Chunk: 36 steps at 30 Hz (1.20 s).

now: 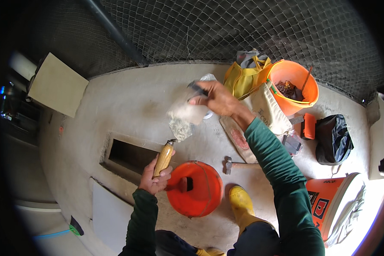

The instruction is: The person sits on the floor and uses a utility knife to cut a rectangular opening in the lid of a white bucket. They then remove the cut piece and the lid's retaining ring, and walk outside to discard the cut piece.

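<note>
Yellow boot (242, 205): nearest, on the floor just right of the red bucket-like thing (207, 187).
Left hand (151, 180): fingers wrapped round the wooden handle (164, 160), left of the red thing's upper rim; no other hand is as near it.
Handle's long axis: slants from the palm up and rightward, metal end uppermost, roughly toward the pale blur (187, 107) beneath the other fist.
Right hand (222, 100): farther out, up and right of the handle, well apart from it, clenched on a dark object (197, 88); motion smears its shape.
Clear plastic (180, 129): on the floor beyond the metal end.
Hammer (243, 165): lies crosswise, under the right forearm's side.
Orange bucket (301, 106): farther, near the mesh (251, 30).
</note>
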Each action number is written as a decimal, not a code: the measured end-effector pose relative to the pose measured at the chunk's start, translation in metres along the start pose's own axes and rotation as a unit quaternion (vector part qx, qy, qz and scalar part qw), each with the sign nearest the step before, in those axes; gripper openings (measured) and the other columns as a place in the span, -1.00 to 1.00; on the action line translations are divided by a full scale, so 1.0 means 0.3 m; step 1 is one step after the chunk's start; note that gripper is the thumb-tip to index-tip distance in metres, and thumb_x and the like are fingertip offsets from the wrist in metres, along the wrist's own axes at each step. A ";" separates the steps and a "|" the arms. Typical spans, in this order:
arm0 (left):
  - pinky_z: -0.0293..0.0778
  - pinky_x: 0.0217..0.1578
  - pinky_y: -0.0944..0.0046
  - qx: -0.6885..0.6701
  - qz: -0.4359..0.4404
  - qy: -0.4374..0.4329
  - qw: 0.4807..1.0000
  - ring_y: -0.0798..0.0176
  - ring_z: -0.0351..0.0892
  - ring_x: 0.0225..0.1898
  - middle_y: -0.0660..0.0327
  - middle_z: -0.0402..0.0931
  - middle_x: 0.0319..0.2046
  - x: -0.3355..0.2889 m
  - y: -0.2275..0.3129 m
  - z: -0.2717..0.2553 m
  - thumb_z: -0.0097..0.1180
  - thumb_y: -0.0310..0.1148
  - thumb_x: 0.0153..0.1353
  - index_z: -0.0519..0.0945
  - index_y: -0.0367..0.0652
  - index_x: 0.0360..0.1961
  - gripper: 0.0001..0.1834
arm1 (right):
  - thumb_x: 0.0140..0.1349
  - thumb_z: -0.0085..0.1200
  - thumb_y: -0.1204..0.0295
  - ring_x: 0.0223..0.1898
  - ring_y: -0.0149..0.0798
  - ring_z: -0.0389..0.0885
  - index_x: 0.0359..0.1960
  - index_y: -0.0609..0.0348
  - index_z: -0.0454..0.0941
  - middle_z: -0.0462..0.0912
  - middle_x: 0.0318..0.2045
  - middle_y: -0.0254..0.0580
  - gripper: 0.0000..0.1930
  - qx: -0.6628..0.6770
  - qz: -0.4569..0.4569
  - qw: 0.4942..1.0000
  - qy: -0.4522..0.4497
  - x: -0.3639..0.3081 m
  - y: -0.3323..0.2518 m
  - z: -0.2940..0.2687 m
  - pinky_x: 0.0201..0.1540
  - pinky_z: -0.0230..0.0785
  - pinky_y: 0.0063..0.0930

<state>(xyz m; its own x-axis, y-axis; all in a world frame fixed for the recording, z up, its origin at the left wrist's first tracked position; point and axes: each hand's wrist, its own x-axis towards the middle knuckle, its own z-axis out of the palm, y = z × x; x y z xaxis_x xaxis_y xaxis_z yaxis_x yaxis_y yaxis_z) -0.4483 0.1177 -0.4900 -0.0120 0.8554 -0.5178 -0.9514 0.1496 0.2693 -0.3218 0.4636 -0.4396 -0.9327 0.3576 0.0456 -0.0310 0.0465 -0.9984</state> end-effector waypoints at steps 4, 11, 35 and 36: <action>0.14 -0.74 0.49 0.011 0.027 0.006 1.000 0.51 0.18 -0.70 0.27 0.38 -0.46 0.031 0.009 -0.012 -0.18 0.11 0.68 0.34 0.04 0.54 -0.40 | 0.35 0.42 0.43 -0.03 -0.34 0.64 0.20 0.25 0.65 0.76 -0.08 -0.24 -0.58 -0.110 -0.080 0.985 -0.106 -0.016 0.079 0.020 0.14 0.50 -0.37; 0.14 -0.72 0.49 0.277 0.225 0.296 0.886 0.48 0.27 -0.69 0.30 0.43 -0.49 -0.013 -0.046 0.038 -0.07 0.19 0.62 0.52 -0.04 0.24 -0.45 | 0.45 0.34 0.42 -0.18 -0.54 0.50 -0.02 0.28 0.69 0.66 -0.28 -0.47 -0.79 0.064 -0.070 0.977 0.189 -0.055 0.230 0.019 0.00 0.44 -0.51; 0.56 -0.27 0.34 0.551 0.400 0.379 0.626 0.38 0.58 -0.31 0.12 0.70 -0.07 -0.157 -0.223 0.017 -0.03 -0.18 0.66 0.49 -0.28 0.47 -0.47 | 0.19 0.22 0.31 0.24 -0.14 0.51 0.24 -0.46 0.72 0.63 0.29 -0.39 -0.47 -0.538 -0.285 0.784 0.120 -0.221 0.274 0.368 0.33 0.28 -0.06; 0.57 -0.22 0.30 0.575 0.406 0.377 0.603 0.34 0.59 -0.29 0.10 0.71 -0.05 -0.162 -0.230 0.011 -0.03 -0.20 0.66 0.49 -0.30 0.46 -0.48 | 0.21 0.19 0.30 0.25 -0.14 0.49 0.25 -0.45 0.71 0.62 0.29 -0.38 -0.48 -0.565 -0.267 0.770 0.133 -0.186 0.270 0.374 0.32 0.28 -0.07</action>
<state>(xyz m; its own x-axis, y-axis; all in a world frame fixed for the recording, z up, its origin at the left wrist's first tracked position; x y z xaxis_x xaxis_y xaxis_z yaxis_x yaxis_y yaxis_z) -0.3810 0.0674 -0.4809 -0.8783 0.4746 0.0580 0.2981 0.4488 0.8424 -0.3126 0.3429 -0.5266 -0.7840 0.1774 0.5948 0.0874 0.9803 -0.1773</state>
